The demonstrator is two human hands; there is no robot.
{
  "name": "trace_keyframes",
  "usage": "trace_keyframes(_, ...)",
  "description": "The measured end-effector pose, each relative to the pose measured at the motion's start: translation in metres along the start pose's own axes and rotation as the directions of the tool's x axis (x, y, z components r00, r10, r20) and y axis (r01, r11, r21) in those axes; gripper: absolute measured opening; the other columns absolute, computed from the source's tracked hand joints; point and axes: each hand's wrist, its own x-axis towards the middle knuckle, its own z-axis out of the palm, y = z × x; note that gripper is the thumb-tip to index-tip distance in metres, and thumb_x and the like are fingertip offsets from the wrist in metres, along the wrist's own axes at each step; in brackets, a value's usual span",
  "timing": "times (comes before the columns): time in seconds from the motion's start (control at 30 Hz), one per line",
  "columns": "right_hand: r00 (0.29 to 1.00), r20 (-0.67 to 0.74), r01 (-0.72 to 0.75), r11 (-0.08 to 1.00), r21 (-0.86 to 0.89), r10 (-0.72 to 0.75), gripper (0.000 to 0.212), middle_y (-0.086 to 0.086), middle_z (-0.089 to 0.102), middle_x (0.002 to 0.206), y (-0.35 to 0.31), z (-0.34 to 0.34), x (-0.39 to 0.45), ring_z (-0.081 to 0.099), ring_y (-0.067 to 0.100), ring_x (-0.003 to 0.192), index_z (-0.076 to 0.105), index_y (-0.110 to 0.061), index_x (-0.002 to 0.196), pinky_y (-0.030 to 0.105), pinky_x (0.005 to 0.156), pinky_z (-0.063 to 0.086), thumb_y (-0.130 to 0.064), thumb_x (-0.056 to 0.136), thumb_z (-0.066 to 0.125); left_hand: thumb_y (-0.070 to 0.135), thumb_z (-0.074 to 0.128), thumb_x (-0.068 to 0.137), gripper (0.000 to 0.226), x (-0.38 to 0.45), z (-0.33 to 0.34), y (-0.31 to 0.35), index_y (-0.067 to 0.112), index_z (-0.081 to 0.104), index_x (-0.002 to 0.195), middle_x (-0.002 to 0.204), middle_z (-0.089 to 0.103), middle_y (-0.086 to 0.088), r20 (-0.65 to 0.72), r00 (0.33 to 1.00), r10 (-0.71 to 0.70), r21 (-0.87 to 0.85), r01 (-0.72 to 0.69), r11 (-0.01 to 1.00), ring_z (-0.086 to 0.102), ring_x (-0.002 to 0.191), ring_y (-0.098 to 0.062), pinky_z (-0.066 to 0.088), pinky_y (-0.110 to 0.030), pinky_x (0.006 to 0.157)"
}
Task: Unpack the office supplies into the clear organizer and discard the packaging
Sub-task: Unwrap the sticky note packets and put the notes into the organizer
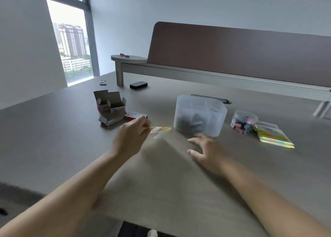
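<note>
My left grip (131,138) is pinching a thin, clear plastic wrapper with a yellow printed strip (160,129), held up off the grey-brown wood-look surface (53,129); it's motion-blurred so I can't make out what's printed on it. My right grip (206,150) is spread, fingers relaxed and loosely apart, low over the surface just in front of the clear frosted plastic organizer with inner dividers (199,115). Can't tell if the fingertips actually touch down.

The organizer sits around the middle of the surface and has some dark stuff in its compartments, too hazy to identify. Toward the right edge there's a small round clear tub of coloured binder clips (243,121), with a yellow pack of sticky notes in plastic wrap (274,136) just beside it, nearer me. Over on the left side, behind my left grip, are two opened grey cardboard boxes with red-and-white labels (111,103), flaps up, and a red-and-white small box lying flat with one end open (125,117). A small black rectangular object (138,84) sits toward the far edge.
</note>
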Motion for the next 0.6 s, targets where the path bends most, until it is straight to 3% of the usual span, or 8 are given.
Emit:
trace_keyframes(0.07, 0.998, 0.067, -0.010, 1.000, -0.017, 0.011, 0.047, 0.005, 0.029, 0.149, -0.007, 0.009, 0.001, 0.027, 0.019, 0.137, 0.039, -0.017, 0.134, 0.024, 0.108, 0.022, -0.034, 0.091, 0.045, 0.018, 0.054, 0.084, 0.014, -0.010, -0.011, -0.014, 0.006, 0.062, 0.089, 0.090, 0.069, -0.011, 0.062, 0.998, 0.022, 0.159, -0.032, 0.987, 0.061, 0.079, -0.034, 0.044, -0.034, 0.064)
trace_keyframes(0.13, 0.996, 0.091, -0.004, 0.999, -0.049, 0.009, 0.049, 0.003, 0.024, 0.151, -0.008, 0.013, 0.003, 0.021, 0.017, 0.139, 0.033, -0.019, 0.137, 0.024, 0.110, 0.017, -0.036, 0.092, 0.041, 0.027, 0.052, 0.087, 0.024, -0.015, -0.020, -0.024, 0.013, 0.058, 0.106, 0.113, 0.064, -0.008, 0.229, 0.972, -0.056, 0.313, -0.019, 0.950, 0.059, 0.100, -0.031, 0.044, -0.033, 0.077)
trace_keyframes(0.2, 0.994, 0.111, 0.005, 0.998, -0.066, 0.003, 0.050, 0.002, 0.021, 0.152, -0.006, 0.014, 0.004, 0.019, 0.016, 0.140, 0.030, -0.021, 0.139, 0.025, 0.111, 0.015, -0.037, 0.092, 0.040, 0.045, 0.048, 0.087, 0.044, -0.015, -0.024, -0.037, 0.020, 0.047, 0.124, 0.137, 0.047, -0.002, 0.408, 0.897, -0.170, 0.413, -0.016, 0.911, 0.045, 0.124, -0.024, 0.036, -0.030, 0.098)
trace_keyframes(0.27, 0.994, 0.110, 0.008, 0.998, -0.069, 0.000, 0.051, 0.001, 0.021, 0.152, -0.004, 0.015, 0.004, 0.019, 0.016, 0.140, 0.029, -0.022, 0.139, 0.024, 0.111, 0.014, -0.038, 0.092, 0.040, 0.058, 0.040, 0.084, 0.063, -0.011, -0.025, -0.046, 0.025, 0.032, 0.137, 0.152, 0.024, 0.004, 0.490, 0.830, -0.268, 0.448, 0.024, 0.894, 0.020, 0.140, -0.017, 0.015, -0.032, 0.114)
trace_keyframes(0.33, 0.995, 0.101, 0.007, 0.998, -0.066, 0.000, 0.051, 0.000, 0.021, 0.152, -0.005, 0.016, 0.005, 0.019, 0.015, 0.140, 0.029, -0.022, 0.139, 0.024, 0.111, 0.014, -0.038, 0.092, 0.041, 0.065, 0.036, 0.081, 0.076, -0.005, -0.025, -0.055, 0.026, 0.017, 0.143, 0.156, 0.008, 0.004, 0.519, 0.786, -0.336, 0.475, 0.062, 0.878, 0.001, 0.144, -0.017, 0.001, -0.036, 0.116)
trace_keyframes(0.43, 0.996, 0.093, -0.002, 0.999, -0.051, 0.007, 0.050, -0.001, 0.022, 0.152, -0.004, 0.016, 0.005, 0.019, 0.015, 0.139, 0.030, -0.023, 0.138, 0.024, 0.110, 0.015, -0.038, 0.091, 0.042, 0.069, 0.035, 0.078, 0.083, 0.005, -0.022, -0.059, 0.026, 0.010, 0.144, 0.156, -0.002, -0.002, 0.510, 0.766, -0.392, 0.517, 0.092, 0.851, -0.008, 0.143, -0.023, 0.000, -0.041, 0.116)
trace_keyframes(0.53, 0.997, 0.081, -0.015, 1.000, -0.019, 0.017, 0.051, -0.001, 0.023, 0.152, -0.004, 0.015, 0.005, 0.020, 0.015, 0.139, 0.032, -0.023, 0.137, 0.025, 0.110, 0.015, -0.038, 0.090, 0.044, 0.069, 0.037, 0.077, 0.086, 0.009, -0.022, -0.060, 0.026, 0.006, 0.144, 0.154, -0.003, -0.003, 0.484, 0.781, -0.395, 0.532, 0.096, 0.841, -0.006, 0.142, -0.028, 0.003, -0.042, 0.116)
trace_keyframes(0.6, 0.997, 0.067, -0.029, 0.999, 0.022, 0.027, 0.053, 0.000, 0.022, 0.151, -0.003, 0.014, 0.004, 0.020, 0.016, 0.139, 0.032, -0.022, 0.137, 0.025, 0.110, 0.017, -0.037, 0.089, 0.047, 0.068, 0.039, 0.077, 0.086, 0.007, -0.021, -0.057, 0.026, 0.004, 0.144, 0.154, -0.002, -0.003, 0.459, 0.827, -0.326, 0.523, 0.045, 0.851, -0.006, 0.142, -0.027, 0.003, -0.041, 0.116)
